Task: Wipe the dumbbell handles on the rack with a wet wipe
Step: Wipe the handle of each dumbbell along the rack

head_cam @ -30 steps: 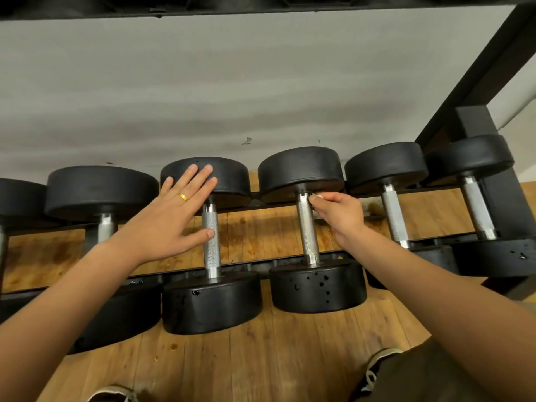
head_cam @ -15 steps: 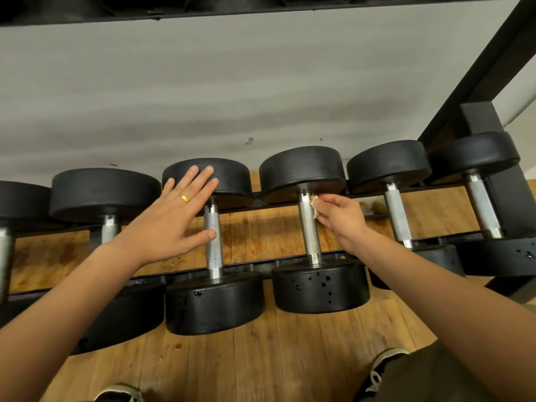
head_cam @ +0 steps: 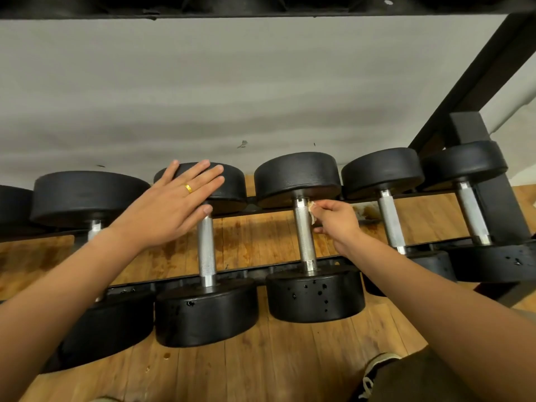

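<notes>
The right hand has hardly travelled in the last second. What has changed is the wet wipe: 1 second ago only a thin sliver showed at the fingertips, and now a small crumpled wad sits against the right side of the knurled steel handle, just below its upper collar. The right fingers are curled and pinch the wipe against the metal. This handle belongs to the 4th dumbbell from the left in view, which lies across the black rack rail with its far head toward the grey wall.

The left hand has stayed put, fingers straight and spread, lying flat on the far head of the neighbouring dumbbell on the left and gripping nothing. A gold ring shows on 1 finger.

I judge that contact has just been made and the stroke along this handle is only beginning, since most of its length below the wipe lies bare. The 2 handles to the right carry no hand yet. Whether the handles to the left are already clean cannot be told.
</notes>
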The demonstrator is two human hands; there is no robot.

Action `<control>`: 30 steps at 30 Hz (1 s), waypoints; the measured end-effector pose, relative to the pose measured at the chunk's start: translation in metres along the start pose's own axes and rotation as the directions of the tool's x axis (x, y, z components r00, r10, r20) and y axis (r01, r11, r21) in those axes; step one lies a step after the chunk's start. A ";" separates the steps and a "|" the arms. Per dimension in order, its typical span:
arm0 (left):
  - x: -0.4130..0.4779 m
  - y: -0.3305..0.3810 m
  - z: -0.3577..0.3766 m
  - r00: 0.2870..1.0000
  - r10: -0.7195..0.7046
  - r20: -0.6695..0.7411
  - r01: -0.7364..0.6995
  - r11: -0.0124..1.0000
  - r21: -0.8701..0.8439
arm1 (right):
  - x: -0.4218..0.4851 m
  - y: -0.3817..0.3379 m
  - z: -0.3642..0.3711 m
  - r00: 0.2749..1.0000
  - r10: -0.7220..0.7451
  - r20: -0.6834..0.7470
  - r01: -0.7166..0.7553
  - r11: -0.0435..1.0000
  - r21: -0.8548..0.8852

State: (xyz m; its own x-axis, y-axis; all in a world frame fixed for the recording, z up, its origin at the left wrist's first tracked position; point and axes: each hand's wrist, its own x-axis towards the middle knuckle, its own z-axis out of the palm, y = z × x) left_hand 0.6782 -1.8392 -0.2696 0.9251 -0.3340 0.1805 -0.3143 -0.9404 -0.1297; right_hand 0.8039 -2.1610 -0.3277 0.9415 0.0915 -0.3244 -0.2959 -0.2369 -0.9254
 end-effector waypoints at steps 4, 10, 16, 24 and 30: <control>0.008 -0.009 0.006 0.993 0.054 -0.102 -0.055 0.998 -0.006 | 0.004 0.000 0.001 1.000 0.008 0.006 -0.008 1.000 -0.004; 0.010 -0.003 0.018 0.960 0.053 -0.274 -0.057 0.998 -0.008 | 0.006 0.001 -0.003 0.991 -0.130 0.044 0.135 0.980 -0.145; 0.012 -0.001 0.013 0.967 0.022 -0.254 -0.034 0.998 -0.043 | 0.002 0.012 -0.013 0.976 -0.187 0.108 0.209 0.947 -0.245; 0.011 -0.003 0.009 0.985 -0.001 -0.173 -0.014 0.996 -0.084 | -0.001 -0.002 -0.015 0.971 -0.210 0.117 0.231 0.951 -0.207; 0.011 -0.002 0.006 0.990 -0.013 -0.141 -0.001 0.995 -0.102 | -0.007 -0.014 -0.015 0.968 -0.209 0.136 0.232 0.956 -0.178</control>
State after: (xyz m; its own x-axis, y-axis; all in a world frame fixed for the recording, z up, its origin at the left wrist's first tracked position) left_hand 0.6899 -1.8407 -0.2732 0.8900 -0.3271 0.3176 -0.3356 -0.9415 -0.0294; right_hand 0.8035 -2.1733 -0.3098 0.9516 0.2699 -0.1472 -0.0362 -0.3771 -0.9255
